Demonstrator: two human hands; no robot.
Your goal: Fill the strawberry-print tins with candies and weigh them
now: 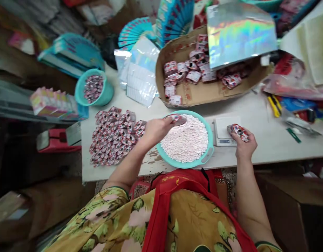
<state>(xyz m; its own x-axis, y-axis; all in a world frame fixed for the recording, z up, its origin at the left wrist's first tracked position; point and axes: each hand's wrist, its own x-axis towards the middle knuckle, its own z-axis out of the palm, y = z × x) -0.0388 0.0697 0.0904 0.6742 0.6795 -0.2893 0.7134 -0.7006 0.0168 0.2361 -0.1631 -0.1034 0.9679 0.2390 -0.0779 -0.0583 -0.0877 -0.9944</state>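
A teal basin (206,155) full of small white pellets (186,141) stands at the table's front edge. My left hand (156,129) is closed on a small red-and-white packet (177,119), holding it over the basin's left rim. My right hand (244,143) grips another red-and-white packet (237,131) just beside a small white scale (223,131). A heap of several filled packets (114,136) lies on the table left of my left hand.
A cardboard box (200,92) with more packets stands behind the basin, under a holographic sheet (240,33). A teal bucket (94,89) of packets sits back left. Clear bags (140,73), folded fans (135,31) and clutter line the back; tools (275,105) lie right.
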